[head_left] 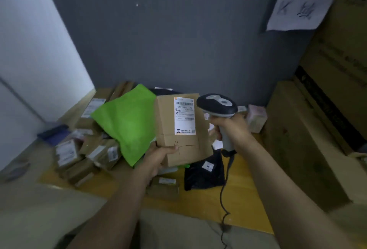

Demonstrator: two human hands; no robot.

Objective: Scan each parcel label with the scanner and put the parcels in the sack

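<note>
Small boxes [79, 155] crowd the left. A green bag [127, 121] lies just left of the parcel [178, 145], a black bag [204, 171] beneath it, and cartons [297, 139] stand at right. The left hand [158, 157] grips the parcel's lower corner, holding it upright with the label [184, 115] showing. The right hand [230, 127] is wrapped round the scanner [217, 105] handle, its head just beside the label.

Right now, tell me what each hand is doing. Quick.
Left hand: holding the cardboard parcel by its lower left corner, label facing the camera.
Right hand: gripping the scanner by its handle.
</note>
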